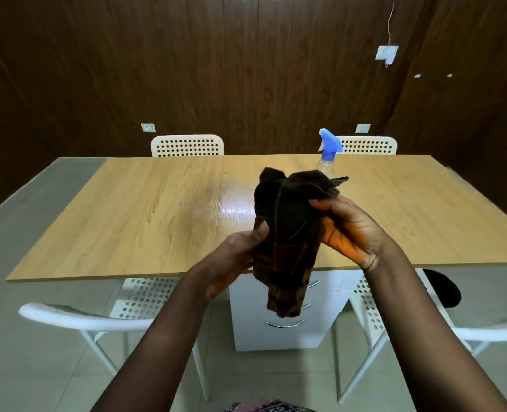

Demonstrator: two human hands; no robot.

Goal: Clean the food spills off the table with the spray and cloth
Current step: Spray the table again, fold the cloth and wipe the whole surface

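The left hand (234, 257) grips the lower part of the dark cloth (285, 233), thumb pressed on its front, above the near edge of the table (145, 209). The right hand (350, 230) pinches the cloth's upper part with curled fingers. Behind the cloth, the spray (328, 153) stands upright on the table's far side.

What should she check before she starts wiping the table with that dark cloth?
1. Dark brown cloth held by both the left hand and the right hand: ok.
2. Cloth folded flat for wiping: not ok, bunched.
3. Clear spray bottle with blue trigger head upright on the light wooden table: ok.
4. Food spills visible on the table: cannot tell.
5. Table already sprayed: cannot tell.
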